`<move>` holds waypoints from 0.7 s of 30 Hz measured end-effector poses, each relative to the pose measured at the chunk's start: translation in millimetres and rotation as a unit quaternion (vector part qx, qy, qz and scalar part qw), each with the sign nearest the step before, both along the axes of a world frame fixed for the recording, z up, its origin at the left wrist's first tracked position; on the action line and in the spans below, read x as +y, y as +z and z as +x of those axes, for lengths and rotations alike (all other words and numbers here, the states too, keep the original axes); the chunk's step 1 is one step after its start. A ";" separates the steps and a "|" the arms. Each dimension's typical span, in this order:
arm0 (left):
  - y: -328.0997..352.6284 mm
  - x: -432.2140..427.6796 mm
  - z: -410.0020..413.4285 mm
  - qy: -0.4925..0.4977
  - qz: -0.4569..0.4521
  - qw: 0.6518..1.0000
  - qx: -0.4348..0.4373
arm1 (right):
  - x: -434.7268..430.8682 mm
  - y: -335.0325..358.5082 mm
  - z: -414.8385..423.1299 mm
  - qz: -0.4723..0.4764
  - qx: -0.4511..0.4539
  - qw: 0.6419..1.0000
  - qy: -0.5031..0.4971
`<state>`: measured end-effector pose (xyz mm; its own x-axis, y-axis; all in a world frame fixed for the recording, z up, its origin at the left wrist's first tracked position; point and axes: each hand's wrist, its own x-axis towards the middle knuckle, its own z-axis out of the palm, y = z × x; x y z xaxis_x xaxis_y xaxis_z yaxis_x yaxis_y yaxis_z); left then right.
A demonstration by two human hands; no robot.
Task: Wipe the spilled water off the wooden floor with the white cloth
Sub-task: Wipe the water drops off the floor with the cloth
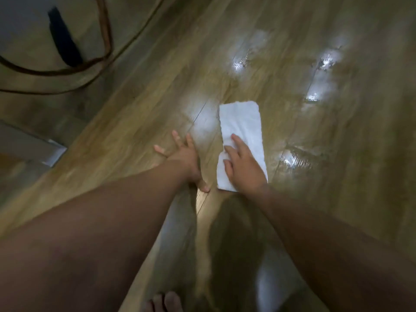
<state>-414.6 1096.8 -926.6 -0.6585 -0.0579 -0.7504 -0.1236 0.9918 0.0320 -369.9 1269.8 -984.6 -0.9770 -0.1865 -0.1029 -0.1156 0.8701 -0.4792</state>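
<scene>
A long white cloth (242, 127) lies flat on the wooden floor (144, 118) in the middle of the view. My right hand (244, 167) presses on its near half with the fingers spread and straight. Just to the left of the cloth, my left hand (184, 157) rests flat on the bare boards with its fingers splayed. Shiny patches of spilled water (324, 64) glint beyond and to the right of the cloth, and another wet patch (295, 159) lies close to the cloth's right edge.
A brown cable (105, 37) loops over the floor at the upper left, beside a dark object (64, 41). A pale block or furniture edge (54, 154) sits at the left. Bare toes (164, 302) show at the bottom.
</scene>
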 end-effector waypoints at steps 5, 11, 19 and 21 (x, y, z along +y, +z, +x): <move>10.8 -2.2 46.5 -0.145 -0.029 0.986 0.076 | 12.5 -8.4 72.4 0.084 -0.017 0.996 0.006; 76.8 -21.7 142.8 -0.385 -0.043 0.922 0.021 | 18.9 14.7 157.2 0.044 -0.106 0.987 0.113; 28.7 -36.0 220.7 -0.295 0.125 0.937 0.139 | 26.7 24.5 190.8 -0.019 -0.127 0.989 0.071; 4.8 -19.8 224.1 -0.260 0.198 0.922 0.205 | 28.6 24.1 186.4 0.039 -0.113 0.989 0.090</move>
<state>-190.5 1077.1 -921.9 -0.7532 0.5715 -0.3259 0.4690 0.8138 0.3431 -183.5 1298.4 -960.5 -0.8791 -0.3386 -0.3354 -0.1698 0.8801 -0.4433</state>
